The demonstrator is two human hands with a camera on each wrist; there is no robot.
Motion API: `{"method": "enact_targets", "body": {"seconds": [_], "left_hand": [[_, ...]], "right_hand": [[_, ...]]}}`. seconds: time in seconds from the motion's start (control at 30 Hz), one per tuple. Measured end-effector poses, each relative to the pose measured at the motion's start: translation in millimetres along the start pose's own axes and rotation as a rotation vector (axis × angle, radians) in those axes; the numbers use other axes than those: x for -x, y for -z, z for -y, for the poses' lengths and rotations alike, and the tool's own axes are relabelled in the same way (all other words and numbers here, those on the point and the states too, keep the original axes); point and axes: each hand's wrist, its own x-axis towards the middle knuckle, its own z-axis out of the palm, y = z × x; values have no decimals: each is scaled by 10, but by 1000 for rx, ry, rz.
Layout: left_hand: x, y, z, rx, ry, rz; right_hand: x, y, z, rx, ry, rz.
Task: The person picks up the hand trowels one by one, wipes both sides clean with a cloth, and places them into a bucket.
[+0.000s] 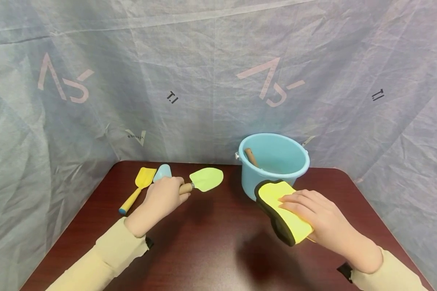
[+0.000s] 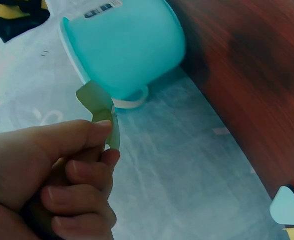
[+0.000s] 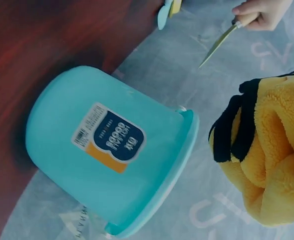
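My left hand (image 1: 162,198) grips the wooden handle of a small trowel (image 1: 207,179), its light green blade pointing right, above the table. In the left wrist view the fingers curl round that handle. My right hand (image 1: 320,220) holds a folded yellow cloth (image 1: 282,202) with black edging, in front of the light blue bucket (image 1: 248,182). The right wrist view shows the plush cloth (image 3: 276,150) bunched up, with most of the hand out of frame. A wooden handle (image 1: 251,157) leans inside the bucket; its lower end is hidden.
A yellow shovel (image 1: 145,178) with a blue-tipped handle lies at the table's back left. Beside it is a light blue tool (image 1: 162,171), partly behind my left hand. Grey sheeting (image 1: 204,81) hangs behind the dark red table (image 1: 204,250).
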Motion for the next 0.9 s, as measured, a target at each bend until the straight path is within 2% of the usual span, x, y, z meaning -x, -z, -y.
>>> {"method": "enact_targets", "body": {"seconds": [0.13,0.4,0.53,0.73,0.9], "left_hand": [[81,42,-83,3,-53,-33],[183,71,-224,2,-198,-101],[215,73,-280,30,-256,-95],[213,24,-330,38,-387,-78],[180,-33,-375,69,-484,-12]], "right_hand": [[-96,47,5,17,21,-18],[-299,102,16,23,103,-96],[-348,122,26,14,124,-104],[-421,130,43,-11,173,-105],[-471,109,62,-21,215,-109]]}}
